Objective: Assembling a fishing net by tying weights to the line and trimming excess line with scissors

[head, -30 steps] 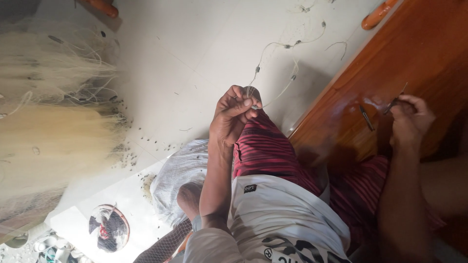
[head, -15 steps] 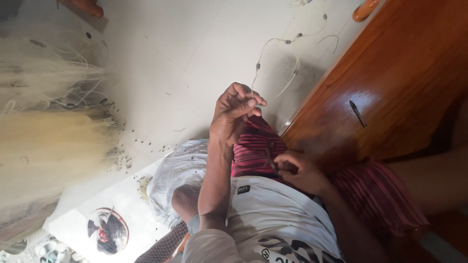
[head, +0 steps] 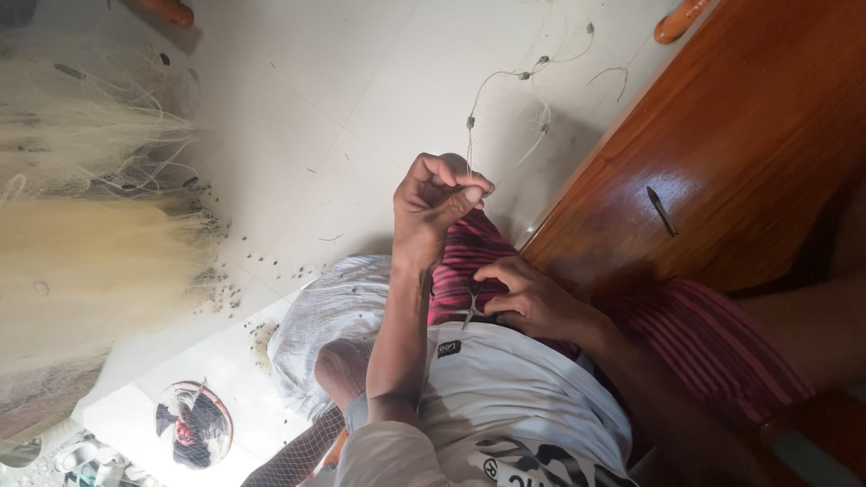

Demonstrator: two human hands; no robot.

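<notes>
Pale monofilament line (head: 492, 90), strung with small dark sinkers, loops across the white tiled floor (head: 298, 117) and rises into the left hand (head: 439, 203), whose grip is pressed together, thumb and fingertips pinching the line above the knee. The right hand (head: 523, 298) rests lower, on the lap in red striped shorts (head: 469, 261), its fingers curled round a small pair of scissors (head: 472, 307); only the handle end shows, so the blades cannot be told.

A heap of cream fishing net (head: 81, 252) fills the floor's left side, its fine mesh spreading toward the upper left corner, with dark specks scattered on the tiles just beside it. A crumpled whitish sack (head: 316, 316) lies under the left forearm, partly hidden by it. Near the floor's lower left corner sits a small round fan (head: 194, 424). An orange float (head: 681, 18) lies at the top edge of the floor, and another orange piece (head: 167, 11) at the upper left.

Polished reddish wood, a bench (head: 740, 135), runs along the right side, well lit and glossy; a slim dark netting needle (head: 661, 210) lies on it, apart from both hands. The person's white printed shirt (head: 514, 397) fills the bottom of the view.
</notes>
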